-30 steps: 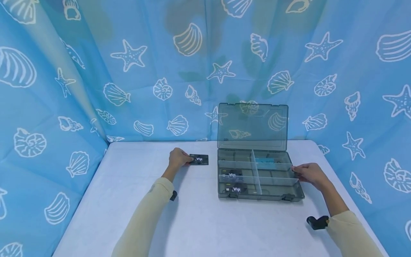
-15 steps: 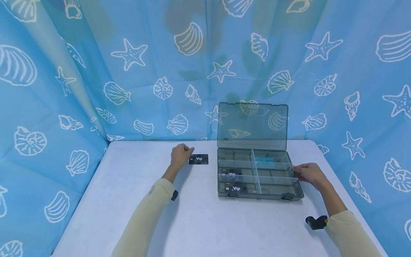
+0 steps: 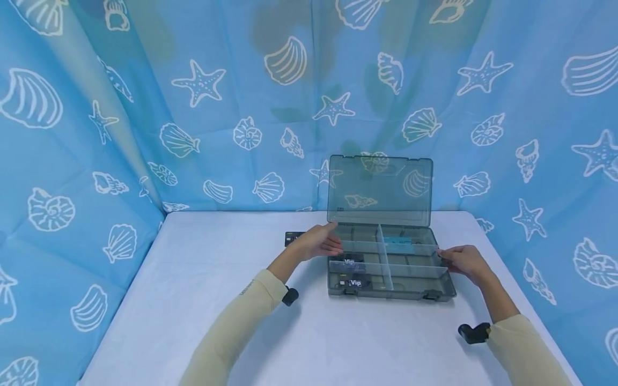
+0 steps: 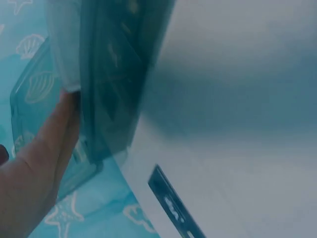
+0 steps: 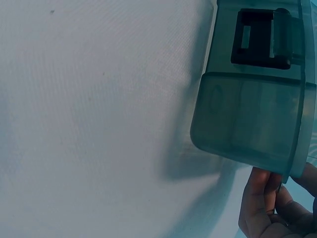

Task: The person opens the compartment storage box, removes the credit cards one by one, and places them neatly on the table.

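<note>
A grey see-through compartment box [image 3: 420, 285] stands on the white table with its lid [image 3: 380, 187] raised. At its left wall is my left hand [image 3: 316, 242], fingers extended over the rim; the left wrist view shows straight fingers [image 4: 49, 136] against the wall. My right hand [image 3: 464, 261] pinches the right rim, thumb and fingers on either side of it in the right wrist view. Black "Vip" cards lie in the front-left compartment [image 3: 355, 283] and the middle-left one. A light-blue card [image 3: 398, 245] is in the back-right compartment. Another black card [image 3: 291, 238] lies left of the box, partly hidden behind my left hand.
The white table [image 3: 207, 268] extends to the left and front of the box. A blue curtain [image 3: 232, 107] with shell and starfish prints hangs around the back and sides. Dark latches, one of them this latch [image 3: 432, 295], sit on the box front.
My left hand has let go of the black card on the table and moved right to the box's left wall. My right hand stays at the right rim.
</note>
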Demonstrator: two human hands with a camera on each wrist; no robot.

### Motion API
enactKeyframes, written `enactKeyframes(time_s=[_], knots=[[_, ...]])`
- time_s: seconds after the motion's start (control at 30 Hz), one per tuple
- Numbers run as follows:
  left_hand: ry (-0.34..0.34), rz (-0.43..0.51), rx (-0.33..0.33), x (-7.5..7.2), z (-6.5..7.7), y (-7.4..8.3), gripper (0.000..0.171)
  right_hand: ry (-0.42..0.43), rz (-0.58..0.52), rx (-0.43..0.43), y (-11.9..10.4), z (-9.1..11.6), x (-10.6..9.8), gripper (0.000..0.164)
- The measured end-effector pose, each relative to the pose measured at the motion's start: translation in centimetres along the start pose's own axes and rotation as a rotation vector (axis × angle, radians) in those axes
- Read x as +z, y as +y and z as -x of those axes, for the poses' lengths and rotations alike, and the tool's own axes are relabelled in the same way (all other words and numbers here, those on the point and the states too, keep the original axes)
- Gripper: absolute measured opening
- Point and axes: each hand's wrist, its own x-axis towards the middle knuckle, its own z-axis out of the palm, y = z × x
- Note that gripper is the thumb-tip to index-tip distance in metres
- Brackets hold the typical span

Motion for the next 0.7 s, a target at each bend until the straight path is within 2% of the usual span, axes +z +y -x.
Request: enactKeyframes(time_s=[0.2, 0.3, 0.37, 0.43, 0.6, 0.7], knots=[[-0.087, 0.039, -0.147, 1.7, -0.7, 0.8, 0.089, 0.015, -0.002, 0.018, 0.1, -0.1, 0.0, 0.058], [-0.112, 0.012, -0.195, 2.5, -1.3, 1.1, 0.093, 0.022, -0.006, 0.02, 0.0, 0.0, -0.1, 0.057], [-0.115, -0.021, -0.21, 3.0, -1.7, 1.1, 0.093, 0.022, -0.013, 0.018, 0.0, 0.0, 0.0, 0.056], [-0.11, -0.015, -0.208, 3.4, -2.0, 1.0, 0.091, 0.008, -0.012, 0.007, -0.1, 0.1, 0.0, 0.057], [-0.082, 0.094, -0.178, 4.2, -2.6, 0.5, 0.09, 0.02, -0.001, 0.007, -0.2, 0.2, 0.1, 0.054], [-0.067, 0.122, -0.169, 4.6, -2.8, 0.3, 0.091, 0.041, -0.002, 0.018, -0.2, 0.1, 0.1, 0.053]])
